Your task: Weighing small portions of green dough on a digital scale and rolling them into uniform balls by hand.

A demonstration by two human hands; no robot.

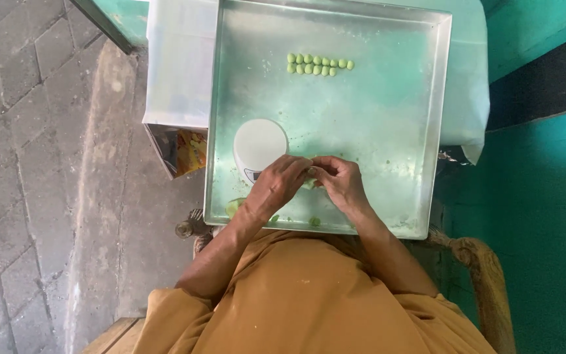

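**Both hands pinched on a bit of green dough over the tray**

I see my left hand (pixel 282 182) and right hand (pixel 340 180) meeting fingertip to fingertip above the metal tray (pixel 388 131), both curled nearly closed around a small green dough piece (pixel 310 172), apparently to shape it. Finished green balls (pixel 319 64) sit in two neat rows at the far end, well apart, probably to stay clear. A white kitchen scale (pixel 259 144) lies just beside my left hand.

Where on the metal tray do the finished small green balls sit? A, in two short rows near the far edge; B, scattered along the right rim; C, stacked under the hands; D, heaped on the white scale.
A: the green balls lie in two short rows on the tray, toward its far edge.
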